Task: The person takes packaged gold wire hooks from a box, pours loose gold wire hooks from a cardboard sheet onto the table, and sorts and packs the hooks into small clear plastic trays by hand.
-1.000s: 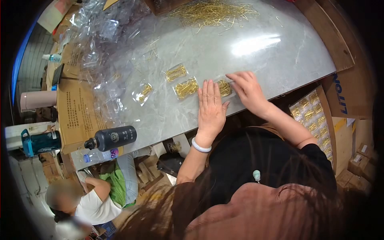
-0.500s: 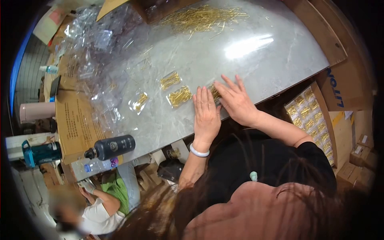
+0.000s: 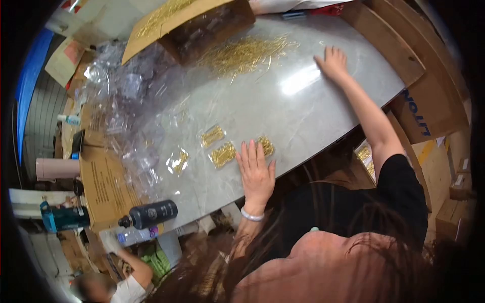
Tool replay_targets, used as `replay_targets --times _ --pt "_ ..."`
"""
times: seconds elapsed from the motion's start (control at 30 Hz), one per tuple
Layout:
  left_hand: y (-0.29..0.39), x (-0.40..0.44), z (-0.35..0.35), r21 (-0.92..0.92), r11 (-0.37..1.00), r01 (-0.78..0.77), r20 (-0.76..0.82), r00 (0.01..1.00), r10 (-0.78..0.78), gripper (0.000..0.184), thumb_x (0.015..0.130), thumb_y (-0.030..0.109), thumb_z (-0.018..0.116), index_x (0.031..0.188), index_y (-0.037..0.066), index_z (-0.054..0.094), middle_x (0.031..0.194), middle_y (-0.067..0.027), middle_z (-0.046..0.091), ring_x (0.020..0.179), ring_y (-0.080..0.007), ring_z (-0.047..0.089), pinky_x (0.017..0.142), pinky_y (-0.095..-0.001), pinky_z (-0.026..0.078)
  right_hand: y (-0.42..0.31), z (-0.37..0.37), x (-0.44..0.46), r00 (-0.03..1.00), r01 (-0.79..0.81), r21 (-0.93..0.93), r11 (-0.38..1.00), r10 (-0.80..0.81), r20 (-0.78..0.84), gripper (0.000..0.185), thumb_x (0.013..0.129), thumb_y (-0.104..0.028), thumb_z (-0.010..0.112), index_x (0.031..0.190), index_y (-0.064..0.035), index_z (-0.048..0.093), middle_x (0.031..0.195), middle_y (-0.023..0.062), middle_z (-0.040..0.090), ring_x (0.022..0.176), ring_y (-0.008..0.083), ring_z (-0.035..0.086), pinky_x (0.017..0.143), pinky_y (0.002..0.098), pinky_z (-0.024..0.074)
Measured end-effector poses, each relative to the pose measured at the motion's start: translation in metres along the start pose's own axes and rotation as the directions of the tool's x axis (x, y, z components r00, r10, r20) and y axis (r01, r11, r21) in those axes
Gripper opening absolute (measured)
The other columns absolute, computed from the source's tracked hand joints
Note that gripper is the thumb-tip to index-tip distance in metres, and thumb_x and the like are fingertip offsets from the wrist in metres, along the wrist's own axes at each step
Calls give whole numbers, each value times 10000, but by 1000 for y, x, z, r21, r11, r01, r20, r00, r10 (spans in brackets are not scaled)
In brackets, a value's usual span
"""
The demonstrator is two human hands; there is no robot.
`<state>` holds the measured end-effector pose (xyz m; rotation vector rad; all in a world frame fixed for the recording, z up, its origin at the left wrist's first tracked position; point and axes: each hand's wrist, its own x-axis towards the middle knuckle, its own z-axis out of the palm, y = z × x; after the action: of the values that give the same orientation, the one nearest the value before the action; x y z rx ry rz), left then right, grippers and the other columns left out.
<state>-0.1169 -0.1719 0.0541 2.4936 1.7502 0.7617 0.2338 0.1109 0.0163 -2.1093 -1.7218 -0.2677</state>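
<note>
Since half a second ago, the right hand [image 3: 334, 64] has left the right-hand packet [image 3: 268, 145] and reached out across the worktop [image 3: 298, 116]; the left hand [image 3: 257, 177] has stayed by the packets.

At far left stands a cardboard box [image 3: 103, 189] with rows of dark print too small to read. Near it lies a dark bottle [image 3: 156, 213] with a round emblem and pale lettering, neither legible, and just beside that a clear bottle [image 3: 134, 236] with a purple label. Further right is a clear packet [image 3: 178, 161] of gold pins, then two fuller ones, an upper packet [image 3: 212, 135] and a lower packet [image 3: 222, 154], near each other. The left hand lies palm down, fingers straight and slightly spread, thumb out to the right, a pale bangle [image 3: 252, 216] at its wrist. Its fingertips partly cover the right-hand packet. Beyond is a loose pile of gold pins [image 3: 247, 54]. Right of the pile, the right arm is stretched long, the hand palm down, fingers loosely spread and thumb apart; whether it touches the surface, I cannot tell. At far right, a carton [image 3: 439, 108] reads "LITON" in blue.
</note>
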Motion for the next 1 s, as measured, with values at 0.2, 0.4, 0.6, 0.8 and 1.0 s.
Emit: replay_targets --times 0.2,0.4,0.6,0.8,1.0 --pt "-1 5 3 77 997 1 37 999 -4 665 929 350 637 1475 47 408 1555 -130 354 1465 -398 246 1198 -580 150 -61 28 56 932 344 242 907 -361 31 697 963 -536 469 1464 -53 420 1496 183 433 1402 349 370 1150 525 258" --pt "-3 7 4 90 995 -32 95 995 23 667 918 432 628 1490 149 435 1582 -41 350 1470 -368 254 1191 -598 136 -84 12 20 892 401 309 862 -445 83 523 968 -384 510 1350 -26 504 1448 179 469 1365 359 410 1134 451 328" --pt "-4 2 5 90 995 -42 80 996 34 665 912 430 633 1480 140 443 1546 -66 392 1457 -352 280 1186 -605 151 -73 -54 -66 851 429 470 771 -520 77 465 938 -292 607 1318 -37 523 1401 175 495 1293 387 457 1096 459 375" --pt "2 7 -1 96 994 -44 86 996 35 658 904 420 645 1463 129 457 1553 -65 382 1447 -344 294 1185 -605 159 -67 -31 -33 698 635 416 651 -714 53 495 960 -392 562 1354 -96 516 1452 157 460 1338 368 427 1131 466 334" --pt "1 5 1 108 994 -34 91 996 24 639 909 412 641 1453 122 471 1556 -57 384 1438 -347 311 1187 -601 158 -84 -46 -48 750 620 341 706 -661 5 404 948 -373 584 1252 -109 604 1299 130 559 1202 318 513 1034 457 391"
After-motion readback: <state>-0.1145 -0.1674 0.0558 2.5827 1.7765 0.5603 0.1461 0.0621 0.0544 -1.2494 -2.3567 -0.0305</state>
